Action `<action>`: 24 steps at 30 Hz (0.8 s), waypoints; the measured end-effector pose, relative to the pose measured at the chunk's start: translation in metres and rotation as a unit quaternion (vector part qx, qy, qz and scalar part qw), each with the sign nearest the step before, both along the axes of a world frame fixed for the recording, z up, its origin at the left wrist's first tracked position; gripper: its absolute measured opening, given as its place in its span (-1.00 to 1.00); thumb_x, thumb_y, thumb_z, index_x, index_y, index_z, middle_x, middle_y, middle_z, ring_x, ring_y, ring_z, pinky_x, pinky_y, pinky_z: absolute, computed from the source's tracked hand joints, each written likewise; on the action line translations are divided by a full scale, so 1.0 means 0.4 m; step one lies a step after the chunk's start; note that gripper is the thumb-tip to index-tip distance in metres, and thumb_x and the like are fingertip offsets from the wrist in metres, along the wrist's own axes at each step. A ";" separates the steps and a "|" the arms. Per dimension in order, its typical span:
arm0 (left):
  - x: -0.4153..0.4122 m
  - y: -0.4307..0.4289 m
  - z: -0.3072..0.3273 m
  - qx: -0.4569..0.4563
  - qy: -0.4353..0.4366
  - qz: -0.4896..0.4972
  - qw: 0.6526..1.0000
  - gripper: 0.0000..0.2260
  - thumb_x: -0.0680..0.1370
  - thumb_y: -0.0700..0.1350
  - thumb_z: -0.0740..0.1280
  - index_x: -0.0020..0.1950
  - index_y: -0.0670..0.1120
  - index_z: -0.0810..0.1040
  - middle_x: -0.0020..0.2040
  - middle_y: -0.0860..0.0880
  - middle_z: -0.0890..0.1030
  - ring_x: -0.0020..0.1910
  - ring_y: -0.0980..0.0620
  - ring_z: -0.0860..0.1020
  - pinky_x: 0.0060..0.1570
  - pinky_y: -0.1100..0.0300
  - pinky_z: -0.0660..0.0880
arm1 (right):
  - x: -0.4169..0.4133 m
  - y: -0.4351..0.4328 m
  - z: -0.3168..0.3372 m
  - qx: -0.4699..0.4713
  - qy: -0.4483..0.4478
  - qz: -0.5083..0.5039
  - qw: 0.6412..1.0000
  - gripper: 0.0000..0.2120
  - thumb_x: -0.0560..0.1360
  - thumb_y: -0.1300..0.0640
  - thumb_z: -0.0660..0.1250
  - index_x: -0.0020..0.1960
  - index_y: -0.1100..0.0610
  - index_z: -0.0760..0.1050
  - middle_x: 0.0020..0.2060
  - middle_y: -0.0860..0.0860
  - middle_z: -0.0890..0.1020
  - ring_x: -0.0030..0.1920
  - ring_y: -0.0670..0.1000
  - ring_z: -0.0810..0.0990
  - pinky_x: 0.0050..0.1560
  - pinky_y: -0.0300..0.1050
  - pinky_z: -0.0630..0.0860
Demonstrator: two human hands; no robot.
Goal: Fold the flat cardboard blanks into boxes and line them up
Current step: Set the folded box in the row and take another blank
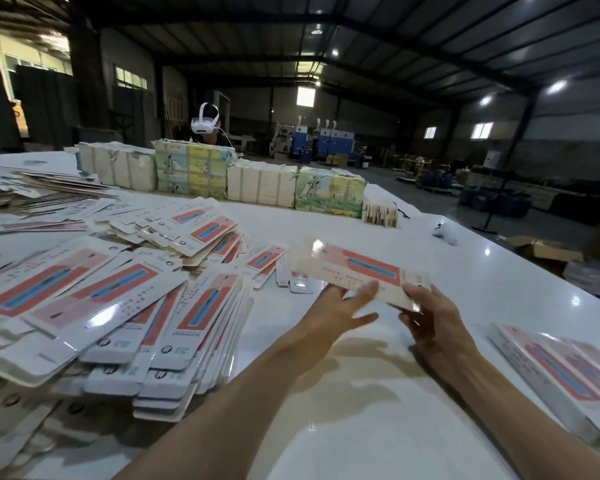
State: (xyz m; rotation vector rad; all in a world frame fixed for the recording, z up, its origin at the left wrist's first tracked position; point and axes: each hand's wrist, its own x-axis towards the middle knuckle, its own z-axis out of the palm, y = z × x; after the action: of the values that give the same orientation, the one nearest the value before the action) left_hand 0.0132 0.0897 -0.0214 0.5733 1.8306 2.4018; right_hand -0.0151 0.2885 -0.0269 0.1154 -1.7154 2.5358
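Printed cardboard blank [357, 271] is held above the white table [361, 410], at 1 o'clock from centre. Right hand [430, 317] pinches its near end. Left hand [340, 306], fingers straight, props the long edge. Judged light, thin, glossy and easily creased, so hold it by the edges beside the score lines.

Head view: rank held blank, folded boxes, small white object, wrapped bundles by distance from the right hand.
1. held blank, in the right hand.
2. folded boxes, lower right.
3. small white object, farther right.
4. wrapped bundles, far edge.
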 end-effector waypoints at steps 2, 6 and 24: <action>-0.015 -0.006 0.009 0.080 -0.051 0.051 0.994 -0.79 0.70 -0.02 0.34 0.32 -0.03 0.56 0.20 -0.07 0.72 0.32 -0.04 0.63 0.19 0.04 0.66 | 0.011 -0.013 0.005 0.041 0.024 0.066 0.997 -0.62 0.45 0.11 0.47 0.26 0.13 0.65 0.13 0.21 0.73 0.02 0.15 0.76 -0.24 -0.22 0.64; -0.025 -0.048 0.025 0.287 -0.123 0.032 0.950 -0.69 0.71 -0.17 0.25 0.45 0.00 0.35 0.24 -0.19 0.71 0.30 -0.20 0.65 0.13 -0.12 0.64 | 0.030 -0.037 0.011 0.121 0.045 0.152 0.980 -0.52 0.52 -0.10 0.45 0.21 0.29 0.65 -0.06 0.38 0.70 -0.32 0.19 0.65 -0.37 -0.12 0.51; 0.012 -0.025 0.002 0.048 -0.244 -0.081 0.965 -0.35 0.59 0.45 0.19 0.32 -0.08 0.59 -0.02 -0.28 0.73 -0.17 -0.28 0.74 -0.18 -0.15 0.71 | -0.002 -0.143 0.070 0.539 0.298 -0.128 0.777 -0.69 0.71 0.02 0.27 0.39 0.08 0.57 0.30 -0.07 0.49 0.26 -0.19 0.47 0.01 -0.37 0.51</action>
State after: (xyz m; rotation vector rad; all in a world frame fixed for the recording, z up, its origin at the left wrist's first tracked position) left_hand 0.0179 0.0796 -0.0207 0.1070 1.4107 2.2671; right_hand -0.0160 0.2312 0.0009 0.6026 -2.3399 0.8702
